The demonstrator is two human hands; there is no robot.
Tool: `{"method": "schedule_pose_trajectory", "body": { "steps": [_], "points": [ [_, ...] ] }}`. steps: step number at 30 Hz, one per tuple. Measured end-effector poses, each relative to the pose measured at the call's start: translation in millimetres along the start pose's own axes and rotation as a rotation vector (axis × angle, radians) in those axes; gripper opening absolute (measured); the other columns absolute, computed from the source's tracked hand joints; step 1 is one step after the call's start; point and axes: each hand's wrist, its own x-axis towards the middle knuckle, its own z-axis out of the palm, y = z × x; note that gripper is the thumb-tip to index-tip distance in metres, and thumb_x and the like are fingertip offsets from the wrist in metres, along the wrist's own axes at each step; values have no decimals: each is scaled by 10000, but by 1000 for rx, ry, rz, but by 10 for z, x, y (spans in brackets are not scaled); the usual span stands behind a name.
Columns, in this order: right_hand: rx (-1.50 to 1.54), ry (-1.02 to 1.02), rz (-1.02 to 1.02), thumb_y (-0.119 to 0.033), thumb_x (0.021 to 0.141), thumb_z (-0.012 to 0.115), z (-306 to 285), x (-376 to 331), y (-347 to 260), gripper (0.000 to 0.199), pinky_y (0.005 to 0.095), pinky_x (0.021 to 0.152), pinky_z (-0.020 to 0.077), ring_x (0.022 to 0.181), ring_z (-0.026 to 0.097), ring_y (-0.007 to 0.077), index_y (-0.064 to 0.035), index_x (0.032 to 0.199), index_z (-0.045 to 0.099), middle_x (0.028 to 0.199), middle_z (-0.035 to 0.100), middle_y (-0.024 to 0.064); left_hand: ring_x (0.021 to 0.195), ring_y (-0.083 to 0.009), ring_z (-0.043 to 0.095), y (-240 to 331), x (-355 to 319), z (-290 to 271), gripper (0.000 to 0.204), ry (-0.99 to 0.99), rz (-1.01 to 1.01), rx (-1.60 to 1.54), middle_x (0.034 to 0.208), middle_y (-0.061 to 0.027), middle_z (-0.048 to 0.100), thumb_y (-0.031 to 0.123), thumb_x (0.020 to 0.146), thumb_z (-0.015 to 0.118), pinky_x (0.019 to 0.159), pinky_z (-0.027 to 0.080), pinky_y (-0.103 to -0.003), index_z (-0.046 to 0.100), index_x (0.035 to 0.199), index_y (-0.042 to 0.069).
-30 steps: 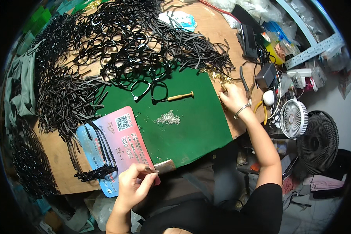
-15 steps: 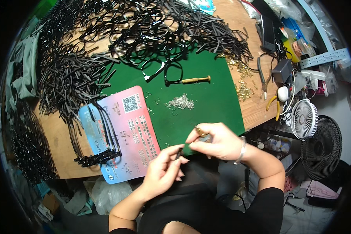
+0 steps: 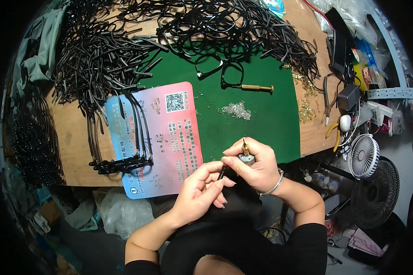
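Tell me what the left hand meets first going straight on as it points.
Likely the right hand, just beyond the small dark piece that the left hand pinches; whether the hands touch is hard to tell.

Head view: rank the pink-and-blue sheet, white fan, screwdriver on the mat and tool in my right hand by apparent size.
1. Pink-and-blue sheet
2. White fan
Unranked: screwdriver and held tool; your right hand partly hides the latter.

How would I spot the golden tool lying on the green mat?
Find the green mat. Beyond its heap of pale bits lies a black glasses frame; the golden tool extends rightward from the frame's right rim. It is straight and golden, unlike the curved black frame beside it.
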Motion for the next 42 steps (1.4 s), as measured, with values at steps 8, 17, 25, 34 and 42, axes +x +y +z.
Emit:
{"method": "schedule_pose_trajectory", "body": {
  "steps": [8, 17, 25, 34, 42],
  "points": [
    [150, -175, 44, -101, 831, 641, -71, 34, 73, 113, 220, 530, 444, 614, 563, 93, 11, 847, 631, 755, 598, 55, 630, -71, 562, -40, 36, -103, 265, -57, 41, -39, 1002, -114, 627, 104, 935, 483, 575, 499, -209, 454, 1166, -22],
    [472, -508, 680, -228, 814, 678, -190, 291, 137, 343, 201, 466, 420, 519, 490, 66, 16, 981, 503, 741, 557, 39, 631, -63, 561, -74, 64, -154, 244, -7, 97, 157, 960, -77, 633, 60, 932, 460, 587, 481, -204, 482, 1169, 5],
    [-305, -360, 180, -253, 878, 545, -293, 53, 197, 337, 348, 743, 475, 827, 576, 255, 5, 1065, 436, 969, 513, 165, 633, -75, 575, -25, 87, -126, 302, 42, 174, 397, 942, -94, 620, -10, 910, 427, 596, 492, -211, 449, 1211, -3],
    [-1050, -56, -207, -124, 758, 629, -260, 106, 293, 421, 323, 511, 501, 649, 589, 221, -104, 1161, 507, 892, 478, 99, 607, -79, 569, -115, 300, -293, 302, 277, 341, 651, 907, -94, 623, -45, 892, 423, 562, 490, -211, 449, 1191, -16],
    [-1119, -16, -273, -119, 690, 643, -204, 130, 364, 466, 283, 467, 481, 567, 541, 181, -102, 1143, 538, 855, 482, 77, 607, -81, 579, -97, 299, -281, 287, 276, 286, 570, 902, -101, 613, -24, 900, 428, 553, 500, -213, 452, 1186, -16]
  ]
}}
